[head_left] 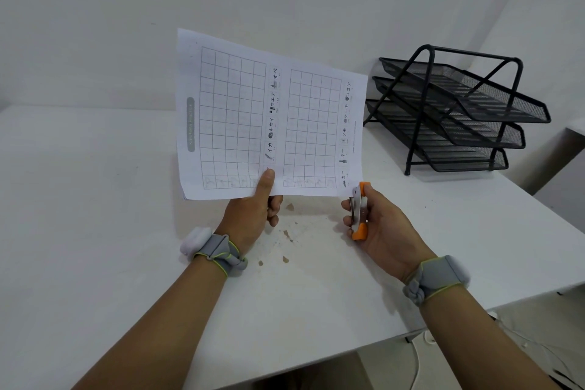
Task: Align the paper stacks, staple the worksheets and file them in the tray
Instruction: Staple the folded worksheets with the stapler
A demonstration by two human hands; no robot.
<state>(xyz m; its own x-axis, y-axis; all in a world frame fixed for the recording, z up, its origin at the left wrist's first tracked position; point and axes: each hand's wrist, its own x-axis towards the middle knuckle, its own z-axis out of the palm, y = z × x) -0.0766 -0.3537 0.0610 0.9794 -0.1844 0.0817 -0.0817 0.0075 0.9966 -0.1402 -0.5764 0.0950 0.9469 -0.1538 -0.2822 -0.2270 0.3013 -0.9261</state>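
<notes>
A thin stack of printed worksheets with grid boxes stands upright above the white table. My left hand pinches the stack's lower edge, thumb on the front page. My right hand grips an orange and silver stapler, whose jaws sit at the stack's lower right corner. The black mesh three-tier tray stands at the table's far right.
Brown stains and chipped spots mark the table surface between my hands. The table's front edge runs diagonally under my right forearm. White cables hang below that edge. A white wall is behind.
</notes>
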